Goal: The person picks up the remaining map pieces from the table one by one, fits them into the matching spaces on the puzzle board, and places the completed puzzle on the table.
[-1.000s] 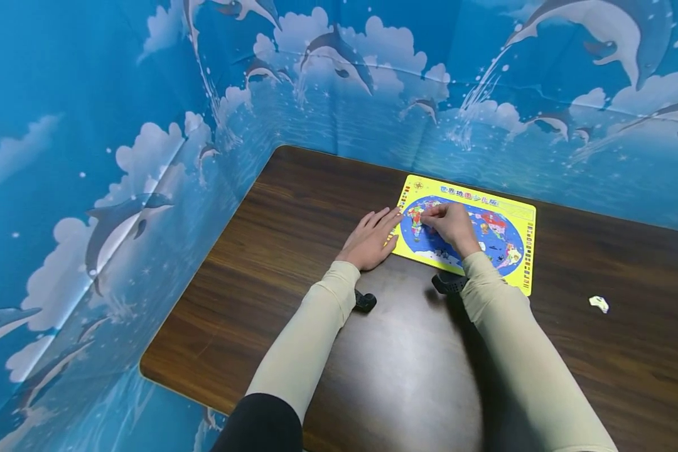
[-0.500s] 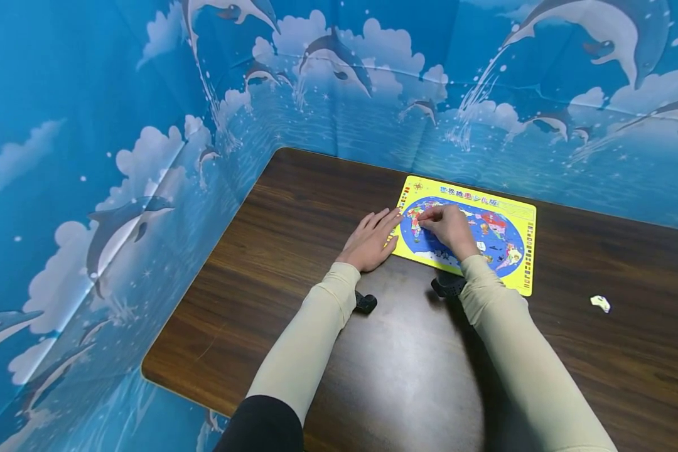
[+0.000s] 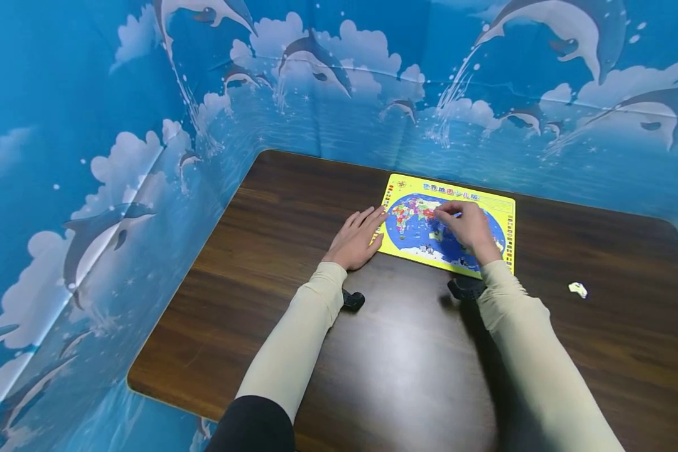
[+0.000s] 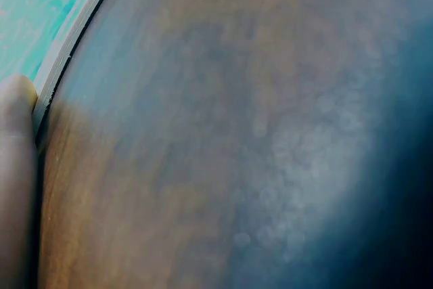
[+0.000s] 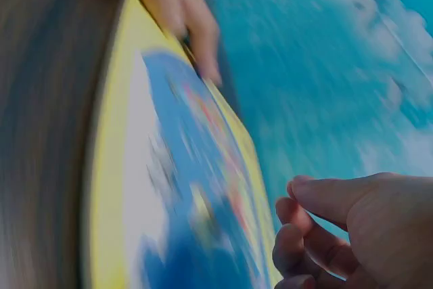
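Note:
A yellow-bordered world map board (image 3: 412, 235) lies on the table, with colourful continents on a blue oval. My left hand (image 3: 355, 242) rests flat over its left edge, fingers spread; in the left wrist view a finger (image 4: 17, 113) lies by the board's rim. Above the map's middle, my right hand (image 3: 468, 227) has its thumb and index fingertips together. The right wrist view shows these fingers (image 5: 325, 194) curled, with nothing visible between them. A small pale piece with an irregular outline (image 3: 578, 289) lies loose to the right of the board.
The dark wooden table (image 3: 231, 282) has rounded corners. Behind it and along its left side hangs a blue cloth (image 3: 344, 132) printed with dolphins and clouds. Black wrist cameras (image 3: 353, 301) sit under both wrists.
My right hand has moved rightward over the map, from its left part to its middle. The left hand stays on the board's edge. The head view has turned slightly right.

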Action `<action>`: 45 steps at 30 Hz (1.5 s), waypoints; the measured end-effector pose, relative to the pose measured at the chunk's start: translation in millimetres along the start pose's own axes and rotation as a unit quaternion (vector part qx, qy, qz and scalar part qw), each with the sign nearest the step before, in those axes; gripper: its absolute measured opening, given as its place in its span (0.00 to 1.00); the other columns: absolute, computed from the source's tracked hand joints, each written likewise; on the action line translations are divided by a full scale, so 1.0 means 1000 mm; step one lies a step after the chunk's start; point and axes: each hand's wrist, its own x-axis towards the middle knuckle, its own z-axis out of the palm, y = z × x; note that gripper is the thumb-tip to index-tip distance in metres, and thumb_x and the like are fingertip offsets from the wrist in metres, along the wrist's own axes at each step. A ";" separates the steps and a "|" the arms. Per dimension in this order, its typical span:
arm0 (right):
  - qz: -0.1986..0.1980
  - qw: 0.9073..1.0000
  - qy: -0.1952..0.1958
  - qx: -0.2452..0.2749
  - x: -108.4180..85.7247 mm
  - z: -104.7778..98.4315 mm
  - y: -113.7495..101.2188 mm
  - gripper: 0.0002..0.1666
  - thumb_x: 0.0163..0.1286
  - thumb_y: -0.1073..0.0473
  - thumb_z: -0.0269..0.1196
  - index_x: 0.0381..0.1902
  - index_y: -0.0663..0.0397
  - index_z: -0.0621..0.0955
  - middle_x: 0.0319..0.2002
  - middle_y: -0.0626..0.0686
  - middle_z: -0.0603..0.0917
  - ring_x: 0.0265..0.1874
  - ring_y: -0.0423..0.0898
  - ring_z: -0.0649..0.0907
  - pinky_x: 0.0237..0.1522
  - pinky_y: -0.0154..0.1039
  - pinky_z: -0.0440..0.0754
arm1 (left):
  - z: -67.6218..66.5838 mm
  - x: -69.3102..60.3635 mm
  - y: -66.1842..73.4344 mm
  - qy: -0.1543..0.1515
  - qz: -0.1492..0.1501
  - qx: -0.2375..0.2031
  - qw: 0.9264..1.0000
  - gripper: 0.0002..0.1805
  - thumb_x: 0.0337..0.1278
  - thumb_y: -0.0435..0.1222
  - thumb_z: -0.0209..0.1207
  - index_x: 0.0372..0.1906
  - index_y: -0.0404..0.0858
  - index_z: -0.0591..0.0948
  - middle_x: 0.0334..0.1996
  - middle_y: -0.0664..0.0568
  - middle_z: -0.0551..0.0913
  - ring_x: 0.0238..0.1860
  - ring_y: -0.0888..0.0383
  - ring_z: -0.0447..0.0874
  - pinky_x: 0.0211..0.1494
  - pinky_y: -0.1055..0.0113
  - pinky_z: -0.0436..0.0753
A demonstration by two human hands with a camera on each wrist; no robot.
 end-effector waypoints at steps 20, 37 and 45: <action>0.142 0.986 0.084 -0.014 -0.104 -0.113 0.142 0.36 0.80 0.37 0.53 0.65 0.62 0.80 0.56 0.66 0.81 0.37 0.44 0.80 0.33 0.34 0.76 | 0.004 0.004 -0.002 -0.001 0.003 -0.031 1.000 0.32 0.83 0.49 0.37 0.85 0.49 0.55 0.86 0.57 0.48 0.87 0.54 0.42 0.89 0.56 0.40; 0.119 0.988 0.038 -0.087 -0.144 -0.132 0.197 0.28 0.83 0.47 0.54 0.61 0.68 0.80 0.59 0.77 0.79 0.54 0.71 0.77 0.51 0.68 0.75 | 0.005 0.005 -0.005 0.008 0.002 -0.023 1.000 0.32 0.82 0.50 0.37 0.85 0.50 0.56 0.86 0.57 0.50 0.87 0.54 0.45 0.89 0.55 0.43; 0.079 0.991 -0.027 -0.104 -0.145 -0.135 0.199 0.26 0.82 0.49 0.58 0.63 0.65 0.80 0.61 0.74 0.77 0.53 0.70 0.79 0.50 0.71 0.77 | 0.002 0.005 -0.002 0.009 0.002 -0.026 1.000 0.32 0.83 0.49 0.36 0.85 0.49 0.56 0.86 0.57 0.50 0.87 0.54 0.44 0.89 0.55 0.42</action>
